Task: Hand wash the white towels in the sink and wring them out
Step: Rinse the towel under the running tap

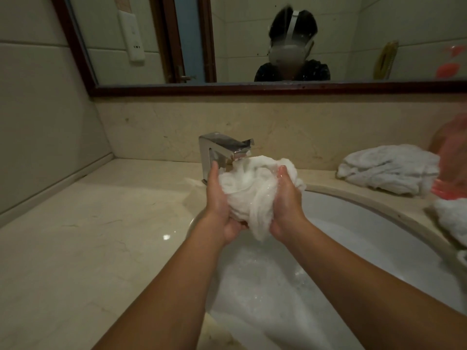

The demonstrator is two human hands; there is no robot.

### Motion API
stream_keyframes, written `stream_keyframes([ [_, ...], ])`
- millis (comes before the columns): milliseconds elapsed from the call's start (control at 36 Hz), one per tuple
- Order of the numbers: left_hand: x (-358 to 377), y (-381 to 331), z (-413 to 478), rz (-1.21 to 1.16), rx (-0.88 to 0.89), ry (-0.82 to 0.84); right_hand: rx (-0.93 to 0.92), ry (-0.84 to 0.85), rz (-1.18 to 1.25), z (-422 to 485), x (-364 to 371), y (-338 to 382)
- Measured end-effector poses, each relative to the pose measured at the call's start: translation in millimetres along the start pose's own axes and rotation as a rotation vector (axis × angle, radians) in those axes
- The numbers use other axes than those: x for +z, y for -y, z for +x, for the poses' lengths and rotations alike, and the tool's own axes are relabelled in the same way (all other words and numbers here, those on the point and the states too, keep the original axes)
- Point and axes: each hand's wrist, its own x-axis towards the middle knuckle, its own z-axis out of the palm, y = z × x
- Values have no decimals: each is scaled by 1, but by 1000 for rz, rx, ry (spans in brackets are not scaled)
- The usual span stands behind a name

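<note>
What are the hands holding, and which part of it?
One bunched, wet white towel, above the sink. The left hand grips its left side and the right hand grips its right side.

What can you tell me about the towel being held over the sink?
It is a white towel, wet and glistening, bunched into a crumpled wad. The left hand and right hand hold it from either side above the foamy sink, just under the faucet spout. A tail hangs between the wrists.
</note>
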Motion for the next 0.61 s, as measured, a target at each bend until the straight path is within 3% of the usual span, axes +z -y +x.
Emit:
stream_keyframes([
  [83, -4, -2, 1, -78, -12, 52, -82, -2, -78, -5, 1, 3],
  [167, -2, 1, -1, -88, 43, 35, -189, 108, -213, -10, -1, 9],
  [389, 8, 12, -1, 170, 368, -256, -198, 248, -205, -22, 9, 6],
  [611, 15, 12, -9, 254, 398, -330, -337, 70, -334, -34, 15, -6],
])
